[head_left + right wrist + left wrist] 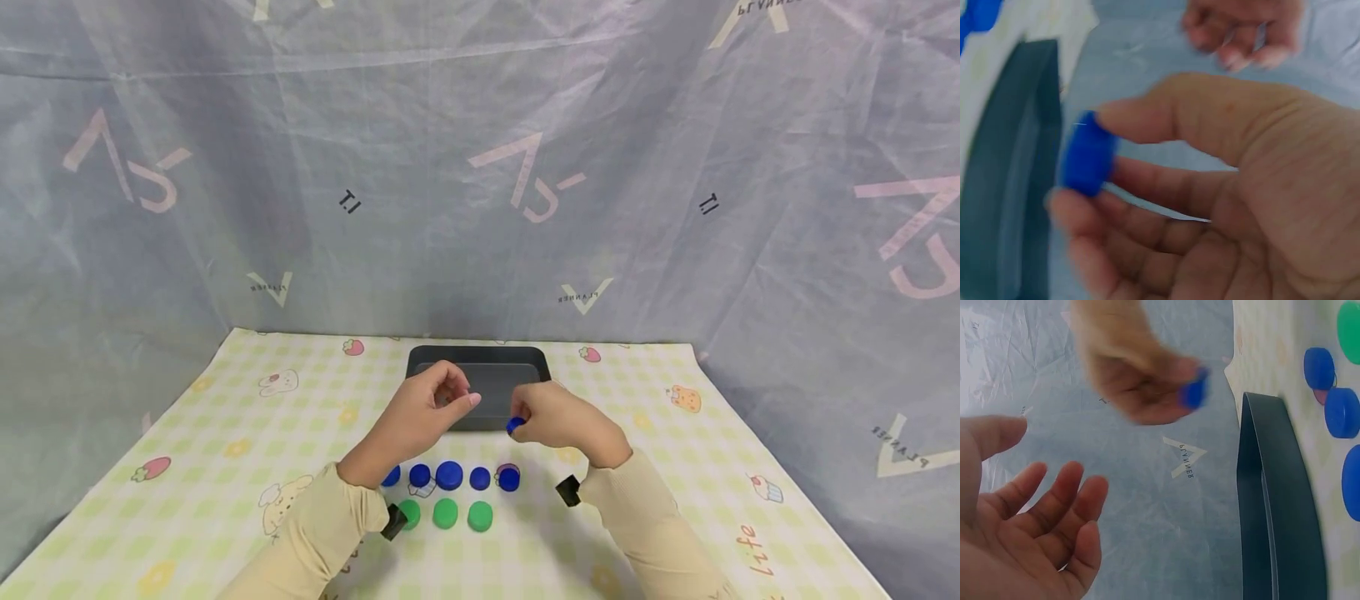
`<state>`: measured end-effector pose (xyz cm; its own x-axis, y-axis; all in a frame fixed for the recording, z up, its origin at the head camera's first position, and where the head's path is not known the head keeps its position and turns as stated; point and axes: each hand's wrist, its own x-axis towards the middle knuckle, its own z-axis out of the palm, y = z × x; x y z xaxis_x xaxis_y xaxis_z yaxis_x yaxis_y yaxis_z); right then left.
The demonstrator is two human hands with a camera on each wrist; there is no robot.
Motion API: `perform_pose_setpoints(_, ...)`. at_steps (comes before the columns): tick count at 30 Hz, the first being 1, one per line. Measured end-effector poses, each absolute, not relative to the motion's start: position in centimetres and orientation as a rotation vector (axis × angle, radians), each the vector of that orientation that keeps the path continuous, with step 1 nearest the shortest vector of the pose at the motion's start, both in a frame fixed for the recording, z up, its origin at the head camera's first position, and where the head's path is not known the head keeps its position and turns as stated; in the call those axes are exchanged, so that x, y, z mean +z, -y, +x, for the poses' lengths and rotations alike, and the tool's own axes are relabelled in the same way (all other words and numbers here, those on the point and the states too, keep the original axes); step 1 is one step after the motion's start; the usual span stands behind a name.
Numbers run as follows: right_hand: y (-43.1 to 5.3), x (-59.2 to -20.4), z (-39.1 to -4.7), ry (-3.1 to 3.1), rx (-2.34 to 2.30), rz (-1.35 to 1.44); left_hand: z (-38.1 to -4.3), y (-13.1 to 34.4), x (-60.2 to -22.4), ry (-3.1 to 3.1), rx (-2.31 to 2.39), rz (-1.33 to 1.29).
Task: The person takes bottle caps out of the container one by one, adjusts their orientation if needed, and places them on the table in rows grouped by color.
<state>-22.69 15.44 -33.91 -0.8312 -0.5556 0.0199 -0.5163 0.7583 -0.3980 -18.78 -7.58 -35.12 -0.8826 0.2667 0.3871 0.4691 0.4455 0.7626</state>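
Observation:
My right hand [562, 415] pinches a blue bottle cap [1088, 156] between thumb and fingertips. It is above the near right part of a dark grey tray [495, 390]. My left hand [422, 414] hovers over the tray's left part, fingers loosely curled, holding nothing; its bare palm shows in the left wrist view. On the cloth in front of the tray, several blue caps [449, 475] of differing sizes form a row. Three green caps [445, 513] form a second row nearer to me. The left forearm partly covers the leftmost blue cap [391, 477].
A checked tablecloth [247, 475] with cartoon prints covers the table. Behind the table and at both sides hangs a grey cloth curtain [420, 250] with printed letters. Each wrist carries a small black piece [569, 491].

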Motion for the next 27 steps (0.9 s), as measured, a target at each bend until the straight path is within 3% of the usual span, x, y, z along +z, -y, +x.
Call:
perform_pose_setpoints(11,-16.4,-38.0,-25.0,-2.603,-0.313,-0.545,-18.9,7.7,-35.0,2.557,-1.352,-0.667)
perform_pose_setpoints(27,-16.1,-39.1,-25.1,-2.553,-0.254,-0.495,-18.4,7.9,-34.4,2.599,-1.332,-0.683)
